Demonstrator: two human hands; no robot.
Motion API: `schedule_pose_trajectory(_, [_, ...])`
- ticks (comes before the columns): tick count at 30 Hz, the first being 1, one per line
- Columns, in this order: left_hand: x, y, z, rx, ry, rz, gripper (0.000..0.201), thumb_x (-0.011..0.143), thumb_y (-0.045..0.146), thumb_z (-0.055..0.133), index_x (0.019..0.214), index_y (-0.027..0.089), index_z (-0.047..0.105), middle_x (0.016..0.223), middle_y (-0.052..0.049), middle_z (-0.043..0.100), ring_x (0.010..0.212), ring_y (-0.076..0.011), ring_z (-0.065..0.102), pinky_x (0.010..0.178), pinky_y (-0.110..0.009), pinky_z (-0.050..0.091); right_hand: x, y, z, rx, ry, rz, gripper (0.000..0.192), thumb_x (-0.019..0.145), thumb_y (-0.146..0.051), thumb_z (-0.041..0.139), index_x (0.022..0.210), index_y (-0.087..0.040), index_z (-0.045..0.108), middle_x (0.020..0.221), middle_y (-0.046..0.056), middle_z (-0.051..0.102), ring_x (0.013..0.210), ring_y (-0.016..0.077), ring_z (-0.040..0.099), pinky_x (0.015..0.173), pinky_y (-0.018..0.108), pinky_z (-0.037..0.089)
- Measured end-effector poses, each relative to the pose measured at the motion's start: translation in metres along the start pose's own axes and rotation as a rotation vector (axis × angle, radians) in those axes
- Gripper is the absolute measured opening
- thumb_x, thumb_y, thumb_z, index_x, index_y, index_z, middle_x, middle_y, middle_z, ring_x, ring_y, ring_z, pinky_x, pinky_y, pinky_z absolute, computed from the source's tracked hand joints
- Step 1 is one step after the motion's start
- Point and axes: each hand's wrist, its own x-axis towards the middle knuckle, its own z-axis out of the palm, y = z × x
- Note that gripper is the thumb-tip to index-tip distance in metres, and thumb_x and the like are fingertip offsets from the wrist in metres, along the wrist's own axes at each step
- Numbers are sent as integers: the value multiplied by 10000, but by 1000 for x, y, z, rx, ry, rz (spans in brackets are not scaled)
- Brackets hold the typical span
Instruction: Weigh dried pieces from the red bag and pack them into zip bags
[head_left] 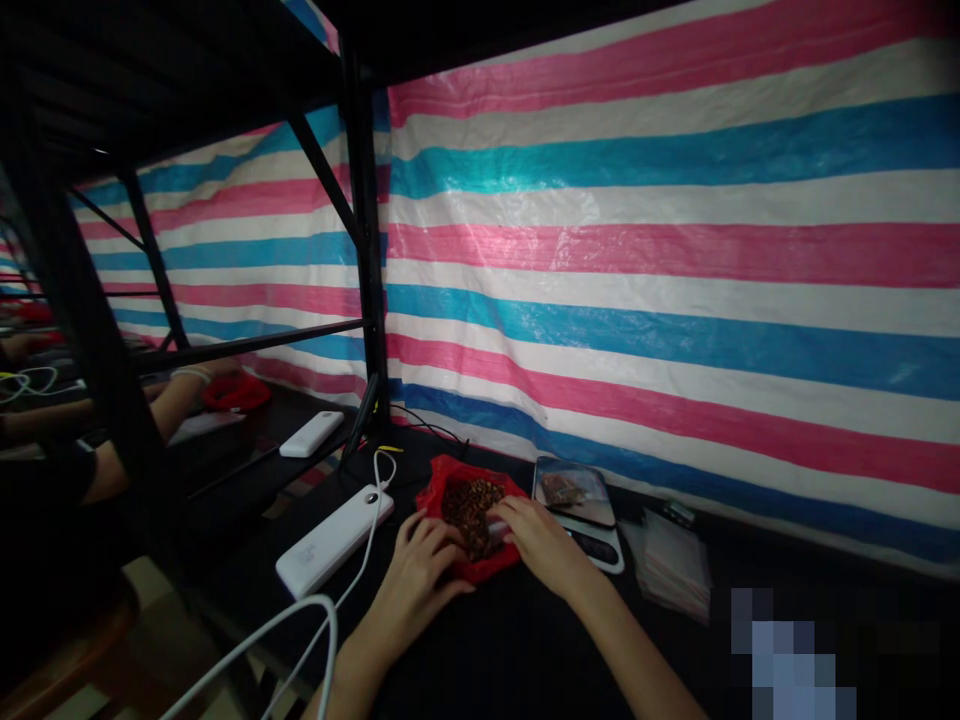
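A red plastic bag lies open on the black table, filled with small brown pieces. My left hand rests on the bag's near left edge, fingers bent over it. My right hand reaches into the bag from the right and pinches a small clear packet at the brown pieces. Just right of the bag sits a small scale with a little heap of brown pieces on its shiny plate.
A white power bank with a white cable lies left of the bag; another power bank sits farther back. A stack of clear packets lies right of the scale. Black shelf posts stand behind. Another person's arm works at left.
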Motion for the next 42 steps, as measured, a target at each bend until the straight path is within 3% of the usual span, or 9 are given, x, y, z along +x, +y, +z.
schedule_pose_trajectory(4, [-7, -8, 3, 55, 125, -269, 464, 619, 521, 639, 935, 195, 542, 990, -67, 534, 919, -243, 481, 782, -385, 370, 11, -1, -1, -132, -81, -1, 357, 682, 17, 455, 944, -194, 572, 932, 51, 598, 881, 187, 562, 768, 287, 416])
schedule_pose_trajectory(7, [-12, -15, 6, 12, 38, -402, 384, 676, 518, 586, 811, 163, 534, 791, -42, 542, 738, -200, 509, 652, -309, 379, 16, -5, 4, -185, -100, 5, 364, 663, 28, 453, 936, -185, 568, 937, 63, 595, 882, 197, 564, 750, 287, 411])
schedule_pose_trajectory(10, [-13, -18, 8, -98, -70, -399, 334, 705, 495, 567, 757, 166, 540, 800, -49, 557, 759, -202, 520, 684, -306, 386, 18, -9, 9, -137, -100, 10, 398, 661, 39, 442, 965, -189, 563, 962, 60, 587, 915, 183, 555, 772, 272, 396])
schedule_pose_trajectory(13, [-12, -20, 11, -226, -72, -397, 280, 736, 451, 551, 742, 171, 539, 895, -64, 558, 869, -212, 510, 774, -319, 389, 19, -8, 13, -16, -106, 14, 396, 672, 31, 441, 966, -202, 563, 961, 37, 583, 922, 152, 552, 783, 241, 384])
schedule_pose_trajectory(18, [-11, -25, 17, -366, -71, -399, 218, 749, 379, 560, 696, 171, 526, 872, -62, 557, 873, -206, 509, 797, -318, 393, 19, -4, 16, 156, -81, 30, 369, 685, -1, 460, 961, -218, 573, 972, 11, 586, 927, 141, 543, 810, 231, 378])
schedule_pose_trajectory(23, [-12, -26, 17, -388, -34, -391, 221, 739, 388, 570, 741, 170, 537, 856, -62, 551, 834, -203, 507, 764, -314, 401, 18, -6, 6, 190, -41, 75, 378, 697, -31, 476, 1008, -226, 565, 1011, 19, 587, 960, 159, 530, 844, 266, 374])
schedule_pose_trajectory(27, [-12, -24, 16, -359, -23, -386, 260, 690, 409, 616, 721, 165, 532, 844, -61, 547, 818, -204, 502, 751, -316, 401, 17, -11, 2, 145, -108, 55, 389, 672, -4, 485, 982, -224, 570, 986, 19, 597, 939, 159, 543, 830, 267, 382])
schedule_pose_trajectory(34, [-13, -26, 18, -346, -20, -350, 274, 634, 390, 674, 739, 164, 559, 882, -66, 551, 847, -210, 507, 773, -326, 402, 17, -6, 25, 130, -136, 60, 516, 684, 20, 456, 1147, -199, 519, 1178, 84, 508, 1074, 179, 482, 900, 295, 358])
schedule_pose_trajectory(42, [-8, -19, 11, -514, -27, -349, 149, 766, 304, 549, 710, 167, 561, 825, -39, 579, 760, -161, 540, 709, -260, 415, 25, -9, 35, 310, -78, 72, 419, 686, -67, 564, 1069, -236, 557, 1067, 39, 565, 1022, 179, 512, 900, 315, 371])
